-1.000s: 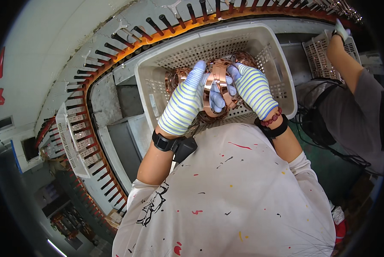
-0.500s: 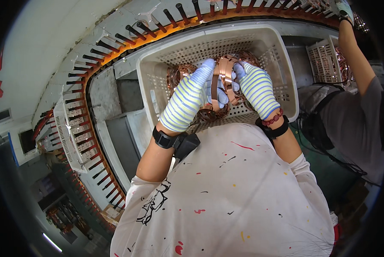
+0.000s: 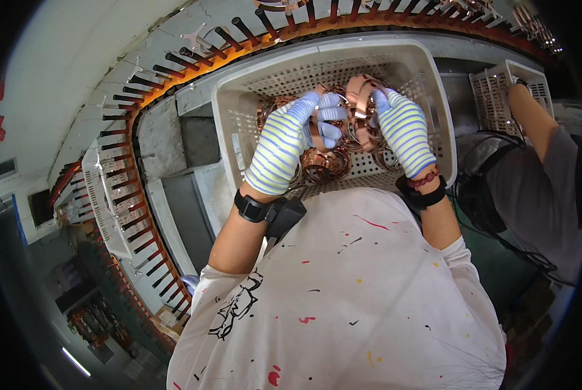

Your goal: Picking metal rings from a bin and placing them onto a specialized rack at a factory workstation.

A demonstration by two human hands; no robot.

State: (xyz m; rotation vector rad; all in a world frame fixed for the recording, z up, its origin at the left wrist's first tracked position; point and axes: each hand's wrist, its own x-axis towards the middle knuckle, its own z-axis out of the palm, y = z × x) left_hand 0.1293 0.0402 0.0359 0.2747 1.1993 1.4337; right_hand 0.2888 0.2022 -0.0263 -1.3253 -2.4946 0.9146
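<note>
White mesh basket (image 3: 235,140), gloved hands gripping shiny copper coil (image 3: 358,107), looped, ribbon-like

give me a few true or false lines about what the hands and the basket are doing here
1. Both hands wear striped knit gloves. True: left hand and right hand.
2. The right hand grips a copper coil above the basket. True.
3. The basket is a solid metal bucket. False: it is a pale perforated plastic basket.
4. The basket holds no other parts. False: more copper coils lie in it.
5. A second person's arm reaches to a smaller basket on the right. True.
</note>
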